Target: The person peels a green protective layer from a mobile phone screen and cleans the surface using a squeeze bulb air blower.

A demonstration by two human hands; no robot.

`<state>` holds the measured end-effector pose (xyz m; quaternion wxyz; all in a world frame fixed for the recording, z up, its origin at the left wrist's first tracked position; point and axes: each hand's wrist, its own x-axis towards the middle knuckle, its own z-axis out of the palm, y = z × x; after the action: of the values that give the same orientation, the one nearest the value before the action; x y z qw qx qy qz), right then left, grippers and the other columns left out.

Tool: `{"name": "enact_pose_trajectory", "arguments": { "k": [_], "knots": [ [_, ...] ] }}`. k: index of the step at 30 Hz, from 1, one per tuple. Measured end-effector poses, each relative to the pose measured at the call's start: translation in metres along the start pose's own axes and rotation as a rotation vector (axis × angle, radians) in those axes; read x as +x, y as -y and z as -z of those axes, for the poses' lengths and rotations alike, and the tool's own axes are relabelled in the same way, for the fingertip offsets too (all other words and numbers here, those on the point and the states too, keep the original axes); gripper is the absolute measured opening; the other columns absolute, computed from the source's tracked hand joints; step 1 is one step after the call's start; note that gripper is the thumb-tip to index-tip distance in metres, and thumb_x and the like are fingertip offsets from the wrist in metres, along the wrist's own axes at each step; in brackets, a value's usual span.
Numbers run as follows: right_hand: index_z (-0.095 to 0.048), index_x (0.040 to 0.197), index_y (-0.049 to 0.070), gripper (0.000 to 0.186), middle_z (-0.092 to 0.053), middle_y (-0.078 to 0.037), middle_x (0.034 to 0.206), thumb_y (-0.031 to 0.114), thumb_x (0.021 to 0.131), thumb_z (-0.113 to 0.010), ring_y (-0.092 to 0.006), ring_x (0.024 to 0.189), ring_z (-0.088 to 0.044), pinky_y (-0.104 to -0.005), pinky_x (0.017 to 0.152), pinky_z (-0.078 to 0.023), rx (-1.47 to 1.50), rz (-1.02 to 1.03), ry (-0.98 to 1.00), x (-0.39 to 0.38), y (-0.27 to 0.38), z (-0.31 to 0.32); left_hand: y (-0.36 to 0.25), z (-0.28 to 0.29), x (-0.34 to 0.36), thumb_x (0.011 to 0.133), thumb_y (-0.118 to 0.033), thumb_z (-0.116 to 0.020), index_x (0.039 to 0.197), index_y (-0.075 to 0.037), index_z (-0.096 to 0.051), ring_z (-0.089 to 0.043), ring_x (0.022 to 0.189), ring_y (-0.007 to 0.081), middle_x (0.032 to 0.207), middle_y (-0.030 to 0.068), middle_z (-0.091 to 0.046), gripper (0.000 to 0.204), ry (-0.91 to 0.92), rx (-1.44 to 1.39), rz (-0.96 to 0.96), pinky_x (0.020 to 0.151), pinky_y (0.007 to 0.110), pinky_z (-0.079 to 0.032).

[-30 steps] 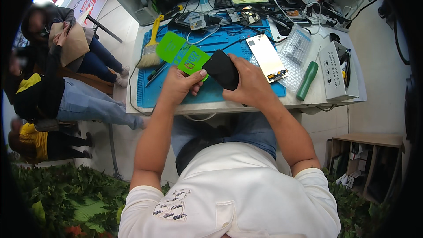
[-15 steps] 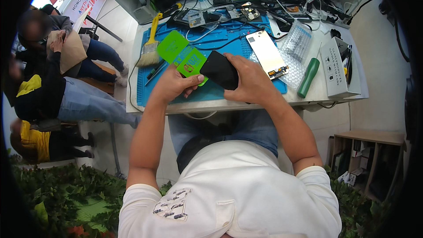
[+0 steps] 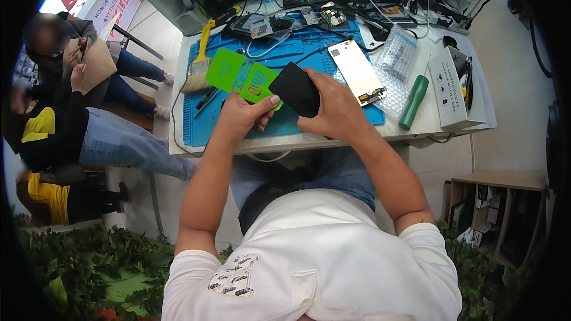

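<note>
A bright green printed card or flat packet is pinched by my left hand, thumb on top of its lower right corner. My right hand wraps around a black smartphone, fingers along its far edge and thumb at its near edge. The phone's upper left edge lies against or just beside the card; I cannot tell if they touch. Both are held above the blue work mat. Right of the phone, a phone screen panel with a pale back and exposed connector lies on the mat.
A wide brush with a yellow handle lies at the left. Bubble wrap, a green-handled screwdriver and a white box of tools are at the right. Phone parts and cables crowd the back. Several people are at the left.
The card has shifted slightly left and lies a little flatter. Both hands stay nearly in place with the same grips. The view has moved a little.
</note>
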<state>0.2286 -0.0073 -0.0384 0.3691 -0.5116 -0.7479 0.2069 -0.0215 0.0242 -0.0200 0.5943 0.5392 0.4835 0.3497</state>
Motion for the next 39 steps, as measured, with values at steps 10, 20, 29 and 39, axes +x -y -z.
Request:
{"name": "enact_pose_trajectory", "arguments": {
  "k": [10,20,29,39],
  "knots": [
    [-0.054,0.153,-0.013,0.099,-0.071,-0.029,0.125,0.029,0.07,-0.088,-0.0467,0.109,-0.075,-0.0502,0.098,-0.061,-0.014,0.051,0.045,0.001,-0.003,0.001,-0.007,0.014,0.003,0.092,-0.022,-0.095,0.099,-0.003,-0.072,-0.061,0.051,0.01,0.072,0.0032,-0.069,0.03,0.111,0.054,0.034,0.045,0.026,-0.045],
    [-0.057,0.153,-0.01,0.094,-0.072,-0.027,0.129,0.026,0.071,-0.087,-0.0451,0.116,-0.073,-0.0482,0.102,-0.058,0.032,-0.063,0.052,0.001,0.006,0.004,-0.002,-0.005,-0.007,0.095,-0.023,-0.094,0.096,-0.004,-0.074,-0.062,0.056,0.0099,0.073,0.0022,-0.07,0.028,0.009,0.016,0.04,0.049,0.026,-0.048],
    [-0.054,0.154,-0.011,0.098,-0.071,-0.028,0.129,0.028,0.071,-0.088,-0.0464,0.115,-0.073,-0.0493,0.102,-0.059,-0.017,0.017,0.045,0.0,-0.001,0.0,-0.008,0.005,-0.003,0.092,-0.024,-0.096,0.096,-0.004,-0.074,-0.061,0.055,0.0102,0.074,0.0024,-0.069,0.03,0.126,0.04,0.098,0.049,0.026,-0.047],
    [-0.053,0.152,-0.015,0.098,-0.071,-0.031,0.128,0.029,0.072,-0.087,-0.0471,0.114,-0.074,-0.0503,0.1,-0.061,0.005,-0.011,0.022,0.0,0.004,0.002,-0.005,-0.006,-0.007,0.098,-0.029,-0.091,0.098,-0.003,-0.076,-0.066,0.06,0.0109,0.074,0.0034,-0.072,0.03,0.073,0.06,0.084,0.054,0.027,-0.053]
  ]
}}
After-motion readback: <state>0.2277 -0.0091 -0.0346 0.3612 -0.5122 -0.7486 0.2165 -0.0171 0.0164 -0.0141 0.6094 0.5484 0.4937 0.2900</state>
